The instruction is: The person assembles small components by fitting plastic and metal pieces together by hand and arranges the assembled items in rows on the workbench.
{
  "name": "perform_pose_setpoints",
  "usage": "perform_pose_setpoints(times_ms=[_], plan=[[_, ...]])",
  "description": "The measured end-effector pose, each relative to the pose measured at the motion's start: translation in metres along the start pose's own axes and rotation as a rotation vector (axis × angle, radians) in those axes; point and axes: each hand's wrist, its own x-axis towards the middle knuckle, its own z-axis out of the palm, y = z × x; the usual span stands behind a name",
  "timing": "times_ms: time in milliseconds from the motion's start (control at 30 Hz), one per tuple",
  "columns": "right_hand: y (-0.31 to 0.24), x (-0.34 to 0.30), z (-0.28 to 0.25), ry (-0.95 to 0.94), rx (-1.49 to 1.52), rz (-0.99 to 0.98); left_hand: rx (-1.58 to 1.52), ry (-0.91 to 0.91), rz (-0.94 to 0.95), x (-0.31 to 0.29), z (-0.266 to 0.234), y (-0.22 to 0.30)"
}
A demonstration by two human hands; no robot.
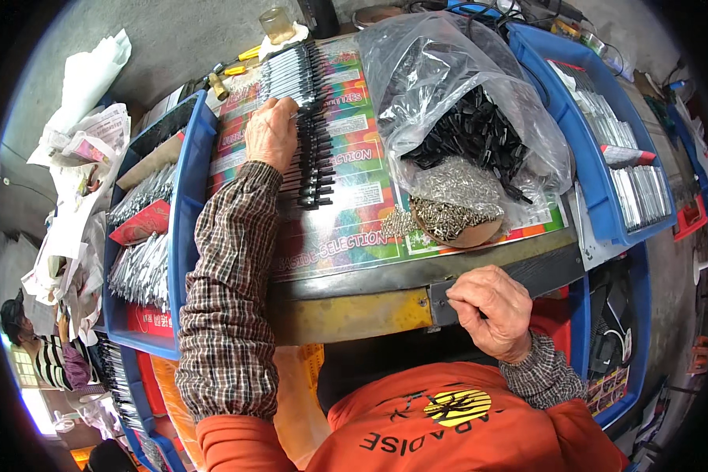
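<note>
My left hand [272, 132] lies at the left side of a long row of slim metal pieces with black ends [313, 149]. Its fingers are curled in against the row, and what they grip is hidden. Silver parts of the pieces [291, 71] show beyond that hand. In front of the bench edge, my right hand [492, 311] is closed, with thumb and fingertips pinched together; anything between them is too small to make out. A heap of small brass-coloured metal pins [448, 219] spills near the right side of the row.
A clear plastic bag [417, 71] holds many black plastic parts [472, 134]. Blue bins [193, 157] with packed metal pieces flank the bench; another blue bin [633, 212] stands right. Yellow-handled tools [248, 55] and a glass jar [277, 25] lie behind. Another person [51, 346] is far left.
</note>
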Motion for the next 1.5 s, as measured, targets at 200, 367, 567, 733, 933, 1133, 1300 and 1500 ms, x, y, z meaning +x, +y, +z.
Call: perform_pose_setpoints(times_ms=[200, 367, 567, 733, 933, 1133, 1300, 1500], plan=[[0.000, 0.001, 0.000, -0.004, 0.001, -0.005, 0.002, -0.010, 0.036, 0.007, 0.003, -0.003], [0.000, 0.001, 0.001, -0.002, -0.015, -0.002, 0.021, -0.015, 0.046, 0.007, 0.011, -0.008], [-0.002, 0.002, 0.001, -0.002, -0.004, 0.002, 0.068, 0.019, 0.063, 0.005, 0.010, -0.011], [-0.002, 0.002, 0.001, 0.003, -0.015, 0.000, 0.109, 0.005, 0.050, 0.006, 0.010, -0.007], [-0.003, 0.001, 0.000, -0.012, -0.041, 0.009, 0.097, 0.041, 0.033, 0.005, 0.008, -0.005], [-0.007, 0.005, 0.002, -0.025, -0.028, 0.014, 0.062, 0.082, 0.108, -0.012, -0.027, 0.016], [-0.007, 0.001, 0.002, 0.002, -0.041, 0.066, 0.100, 0.003, 0.162, -0.043, -0.064, 0.068], [-0.006, -0.001, 0.002, 0.026, -0.047, 0.063, 0.115, 0.036, 0.182, -0.097, -0.116, 0.093]])
